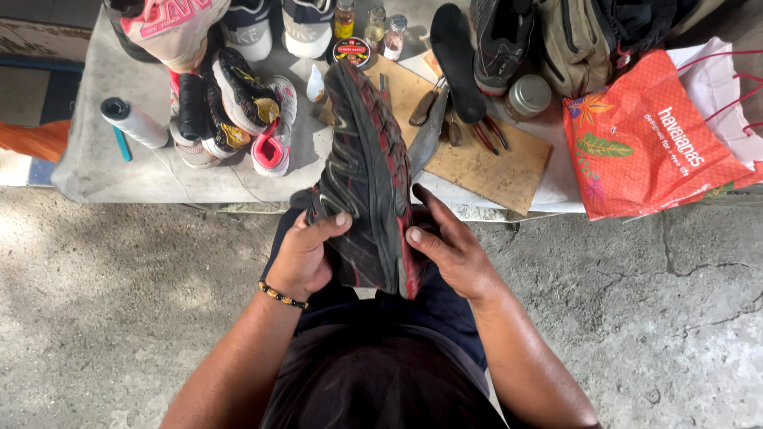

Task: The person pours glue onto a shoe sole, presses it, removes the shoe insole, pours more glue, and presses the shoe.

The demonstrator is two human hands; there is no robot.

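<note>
Together, two hands, left hand (pixel 300 256), right hand (pixel 447 248), grip one dark shoe (pixel 367 176); three bottles (pixel 372 25)

orange bag (pixel 648 139): right end of the table, lying flat-ish, orange-red with leaf and flower prints plus white lettering
white bag (pixel 715 87): tucked right behind the orange one, red cord handles
round tin (pixel 352 53): back of the table, red and yellow label on the lid
small bottles (pixel 373 24): three in a row just beside the tin, labels too small to make out
</note>
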